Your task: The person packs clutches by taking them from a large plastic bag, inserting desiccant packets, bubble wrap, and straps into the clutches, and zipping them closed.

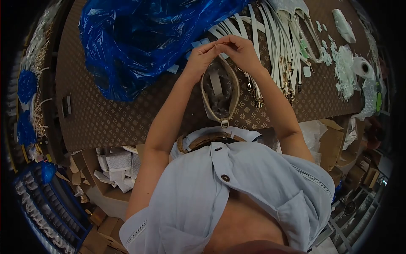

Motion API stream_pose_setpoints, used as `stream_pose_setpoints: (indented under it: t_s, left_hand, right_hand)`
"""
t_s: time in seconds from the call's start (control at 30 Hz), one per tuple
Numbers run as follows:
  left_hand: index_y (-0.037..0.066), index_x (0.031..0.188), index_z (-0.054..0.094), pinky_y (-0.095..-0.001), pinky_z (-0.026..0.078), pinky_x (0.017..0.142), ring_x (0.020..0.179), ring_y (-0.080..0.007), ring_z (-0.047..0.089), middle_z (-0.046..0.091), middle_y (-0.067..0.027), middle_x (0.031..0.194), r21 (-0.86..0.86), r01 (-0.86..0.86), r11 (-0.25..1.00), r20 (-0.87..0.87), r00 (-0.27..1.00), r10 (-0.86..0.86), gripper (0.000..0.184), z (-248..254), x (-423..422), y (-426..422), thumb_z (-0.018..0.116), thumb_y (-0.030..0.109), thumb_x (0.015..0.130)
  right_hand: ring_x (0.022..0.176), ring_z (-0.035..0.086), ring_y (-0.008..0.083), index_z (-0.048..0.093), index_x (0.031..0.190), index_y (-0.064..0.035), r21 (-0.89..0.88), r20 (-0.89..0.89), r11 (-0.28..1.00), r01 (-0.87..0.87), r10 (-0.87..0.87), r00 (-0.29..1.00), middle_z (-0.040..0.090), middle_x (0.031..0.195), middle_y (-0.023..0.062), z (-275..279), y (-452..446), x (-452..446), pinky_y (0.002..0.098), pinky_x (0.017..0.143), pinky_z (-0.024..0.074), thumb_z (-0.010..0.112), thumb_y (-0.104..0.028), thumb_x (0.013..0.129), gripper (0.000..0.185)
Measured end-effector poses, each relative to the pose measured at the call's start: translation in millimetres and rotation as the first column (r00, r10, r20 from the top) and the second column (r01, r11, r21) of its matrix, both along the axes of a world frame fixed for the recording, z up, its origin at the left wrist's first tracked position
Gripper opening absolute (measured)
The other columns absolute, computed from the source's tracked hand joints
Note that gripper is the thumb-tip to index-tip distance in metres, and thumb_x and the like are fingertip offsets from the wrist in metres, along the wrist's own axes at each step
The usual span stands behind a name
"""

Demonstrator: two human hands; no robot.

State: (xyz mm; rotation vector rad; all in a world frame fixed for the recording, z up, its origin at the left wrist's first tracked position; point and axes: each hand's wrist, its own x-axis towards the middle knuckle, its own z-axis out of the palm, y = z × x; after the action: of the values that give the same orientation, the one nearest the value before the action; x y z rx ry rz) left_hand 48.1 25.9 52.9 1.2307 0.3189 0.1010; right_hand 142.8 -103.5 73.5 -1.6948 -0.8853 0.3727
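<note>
An open cream-coloured bag (236, 91) stands on the brown patterned table, with clear plastic and a pale strip inside and a metal ring at its near end. At its far end, my left hand (202, 59) and my right hand (241, 51) meet, with fingers pinched together. Whatever lies between the fingertips is too small or hidden to make out. White straps with gold clasps (277, 55) lie just to the right of the hands, and a crumpled blue plastic sheet (127, 46) is on the left.
A roll (362, 67), clear wrapping (344, 70) and small pale paper pieces lie at the table's right. A small dark object (66, 106) rests at the left edge. Cardboard boxes (108, 203) with wrapped items stand below the near edge.
</note>
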Motion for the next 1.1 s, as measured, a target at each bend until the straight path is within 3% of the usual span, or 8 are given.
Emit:
stream_pose_setpoints:
  t_s: [0.27, 0.33, 0.43, 0.63, 0.73, 0.83, 0.93, 1.1]
  left_hand:
    - [0.002, 0.094, 0.062, -0.0234, 0.046, 0.065, 0.070, -0.0087, 0.055, 0.060, -0.0026, 0.083, -0.285, -0.042, 0.958, -0.073, 0.997, 0.022, 0.030, -11.7, 0.5, 7.4, 0.050, 0.029, 0.095]
    - [0.002, 0.097, 0.061, -0.0239, 0.047, 0.066, 0.072, -0.0098, 0.057, 0.061, -0.0033, 0.083, -0.241, -0.080, 0.967, -0.052, 0.996, 0.069, 0.030, -10.6, 4.1, 2.2, 0.049, 0.030, 0.096]
    - [0.002, 0.099, 0.060, -0.0246, 0.047, 0.066, 0.073, -0.0115, 0.058, 0.061, -0.0043, 0.081, -0.135, -0.235, 0.962, -0.096, 0.970, 0.224, 0.032, -5.7, 8.6, 2.1, 0.049, 0.031, 0.096]
    - [0.005, 0.100, 0.060, -0.0275, 0.047, 0.070, 0.075, -0.0147, 0.056, 0.060, -0.0051, 0.082, -0.081, -0.499, 0.863, -0.096, 0.865, 0.492, 0.037, -26.1, 2.9, 63.9, 0.039, 0.035, 0.099]
    - [0.005, 0.115, 0.054, -0.0290, 0.048, 0.077, 0.086, -0.0161, 0.057, 0.061, -0.0068, 0.095, -0.205, -0.480, 0.853, 0.036, 0.867, 0.497, 0.040, -34.1, -10.2, 67.9, 0.037, 0.037, 0.099]
    - [0.007, 0.136, 0.038, -0.0351, 0.045, 0.093, 0.110, -0.0223, 0.053, 0.054, -0.0108, 0.122, -0.452, -0.443, 0.774, -0.101, 0.888, 0.449, 0.051, -49.2, -41.1, 46.4, 0.037, 0.041, 0.098]
    - [0.010, 0.141, 0.030, -0.0400, 0.040, 0.101, 0.122, -0.0266, 0.046, 0.044, -0.0125, 0.136, -0.351, -0.312, 0.883, 0.046, 0.936, 0.350, 0.053, -98.3, -72.5, -3.3, 0.032, 0.041, 0.099]
    - [0.008, 0.144, 0.023, -0.0418, 0.034, 0.107, 0.131, -0.0285, 0.036, 0.032, -0.0130, 0.145, -0.746, 0.012, 0.666, 0.182, 0.966, 0.186, 0.063, -64.5, -104.4, -6.7, 0.040, 0.045, 0.095]
  right_hand:
    - [0.085, 0.064, 0.0119, 0.067, 0.098, 0.0003, 0.131, -0.256, 0.988, 0.082, -0.046, 0.966, 0.068, 0.088, 0.0050, -18.6, -0.2, -15.5, 0.0257, 0.073, 0.0522, 0.064, -0.006, 0.085, 0.015]
    - [0.077, 0.065, 0.0168, 0.067, 0.093, -0.0008, 0.195, 0.451, 0.979, 0.062, -0.145, 0.881, 0.067, 0.084, 0.0061, -15.4, 1.9, -24.1, 0.0270, 0.068, 0.0521, 0.068, -0.005, 0.079, 0.015]
    - [0.070, 0.063, 0.0212, 0.067, 0.085, -0.0036, 0.089, 0.670, 0.995, -0.041, -0.029, 0.742, 0.066, 0.080, 0.0062, 3.1, -13.6, -44.3, 0.0289, 0.061, 0.0506, 0.071, -0.004, 0.073, 0.013]
    - [0.060, 0.057, 0.0189, 0.066, 0.075, -0.0087, 0.058, 0.123, 0.881, -0.469, 0.460, 0.879, 0.059, 0.064, 0.0031, 24.1, -70.2, -139.3, 0.0288, 0.053, 0.0471, 0.074, -0.017, 0.073, 0.012]
    - [0.060, 0.057, 0.0173, 0.065, 0.076, -0.0031, 0.129, 0.096, 0.963, -0.238, 0.227, 0.969, 0.063, 0.070, 0.0055, 2.6, -73.1, -124.9, 0.0284, 0.055, 0.0464, 0.066, -0.013, 0.082, 0.012]
    - [0.108, 0.054, 0.0308, 0.053, 0.120, 0.0016, 0.015, -0.074, 0.994, 0.111, -0.110, 0.991, 0.055, 0.120, 0.0175, -28.2, -50.2, -78.6, 0.0345, 0.096, 0.0397, 0.047, -0.019, 0.094, 0.033]
    - [0.133, 0.025, 0.0437, 0.031, 0.141, -0.0058, -0.333, 0.102, 0.942, 0.038, -0.004, 0.995, 0.026, 0.146, 0.0238, -128.1, -21.1, -88.0, 0.0476, 0.109, 0.0199, 0.042, -0.035, 0.095, 0.056]
    - [0.137, 0.016, 0.0424, 0.029, 0.142, -0.0045, -0.343, 0.232, 0.932, -0.119, 0.207, 0.950, 0.020, 0.148, 0.0247, -55.5, -7.2, -110.7, 0.0491, 0.110, 0.0150, 0.040, -0.036, 0.096, 0.057]
